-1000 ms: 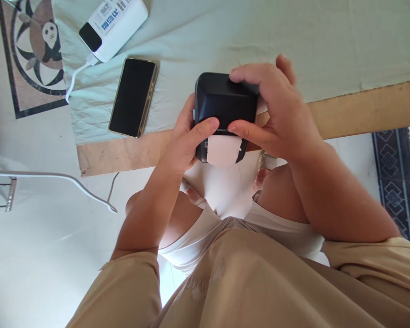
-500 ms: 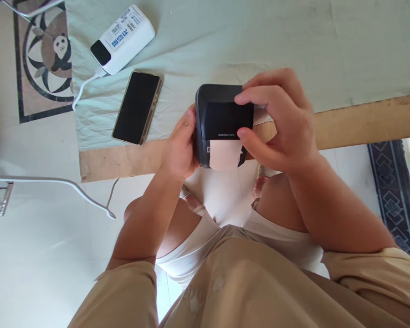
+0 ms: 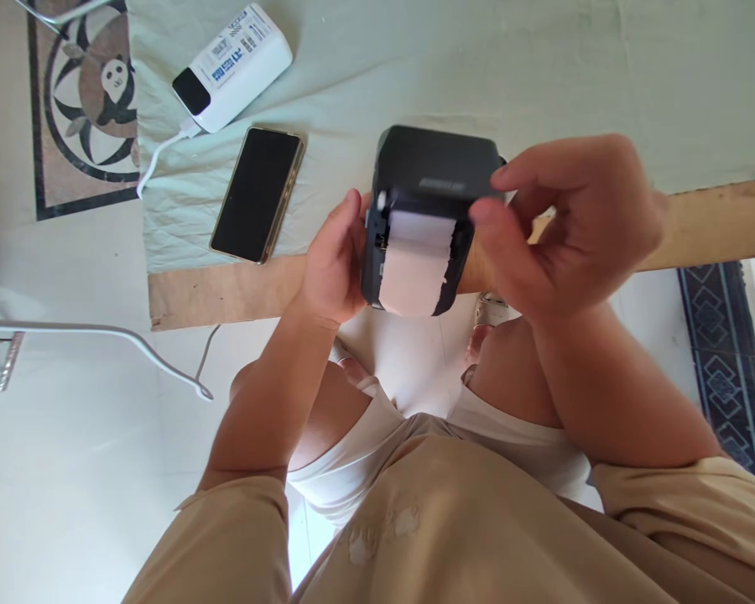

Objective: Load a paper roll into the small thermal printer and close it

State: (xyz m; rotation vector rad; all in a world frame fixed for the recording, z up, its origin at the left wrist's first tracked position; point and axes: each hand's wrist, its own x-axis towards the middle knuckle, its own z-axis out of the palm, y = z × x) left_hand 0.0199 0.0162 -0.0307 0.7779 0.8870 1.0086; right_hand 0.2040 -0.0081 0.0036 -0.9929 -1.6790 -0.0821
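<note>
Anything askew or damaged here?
Two things: the pale paper strip in the open black device has a ragged right edge, possibly torn. The tan shirt shows pale, patchy marks on its front, maybe worn print. I see nothing spilled.

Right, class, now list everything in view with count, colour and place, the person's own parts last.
printer: 1, black, centre
lid: 1, black, raised, centre
paper: 1, pale pink, in the printer
table: 1, brown edge, top
cloth: 1, pale green, on the table
phone: 1, black, on the cloth
power bank: 1, white, beyond the phone
cable: 1, white, in the power bank
panda picture: 1, brown, black, upper left
curved bar: 1, white, left
rack: 1, metallic, left
patterned strip: 1, dark blue, right
floor: 1, white, below
shirt: 1, tan, bottom
shorts: 1, white, lower middle
legs: 2, middle
arms: 2, left and right
left hand: 1, holding the printer
right hand: 1, at the lid
</note>
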